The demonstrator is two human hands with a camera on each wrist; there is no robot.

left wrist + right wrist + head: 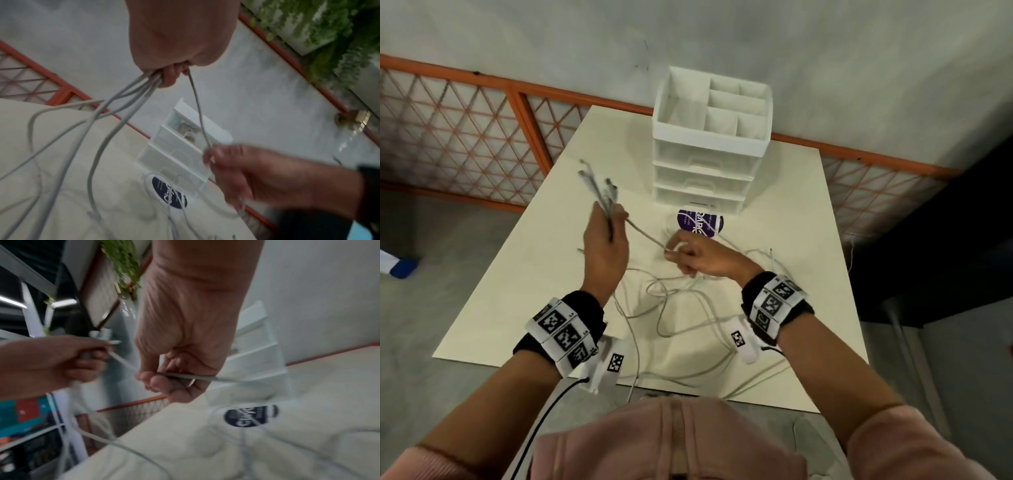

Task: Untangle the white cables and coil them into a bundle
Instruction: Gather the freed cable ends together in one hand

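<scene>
Several white cables (681,308) lie tangled in loops on the cream table (517,308). My left hand (606,236) is raised above the table and grips a bunch of cable ends (595,185), whose plugs stick up past the fist. In the left wrist view the strands (115,104) hang down from that fist (170,71). One strand (645,234) runs taut from it to my right hand (688,253), which pinches it between thumb and fingers (156,381). The rest of that cable trails to the table.
A white drawer organiser (709,150) with open top compartments stands at the table's back. A round purple-and-white lid or tape (700,222) lies just in front of it, close to my right hand. An orange lattice fence (465,130) runs behind the table.
</scene>
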